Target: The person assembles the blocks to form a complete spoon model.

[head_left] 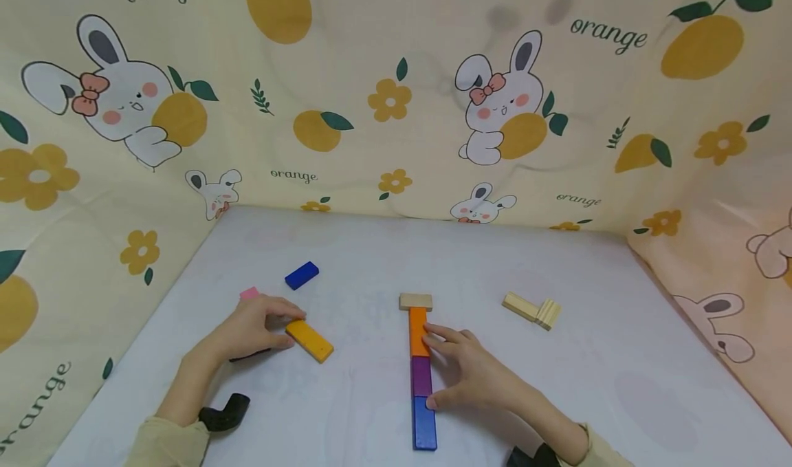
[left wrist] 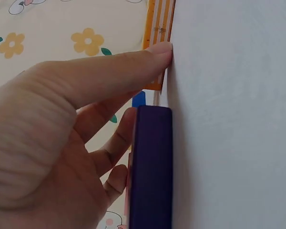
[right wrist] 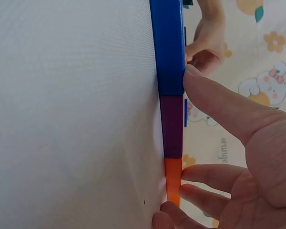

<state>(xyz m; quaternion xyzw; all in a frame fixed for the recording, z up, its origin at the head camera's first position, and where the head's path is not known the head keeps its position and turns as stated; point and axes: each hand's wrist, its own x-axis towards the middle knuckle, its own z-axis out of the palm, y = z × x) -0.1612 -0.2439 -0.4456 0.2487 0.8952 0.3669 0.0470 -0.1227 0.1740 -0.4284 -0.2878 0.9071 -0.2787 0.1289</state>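
Yellow rectangular block [head_left: 310, 341] lies at four o'clock from my left hand [head_left: 256, 326], whose fingers pinch its end, long axis ten-to-four; my right hand [head_left: 473, 372], unclenched, touches the twelve-to-six orange-purple-blue block row [head_left: 421, 376].
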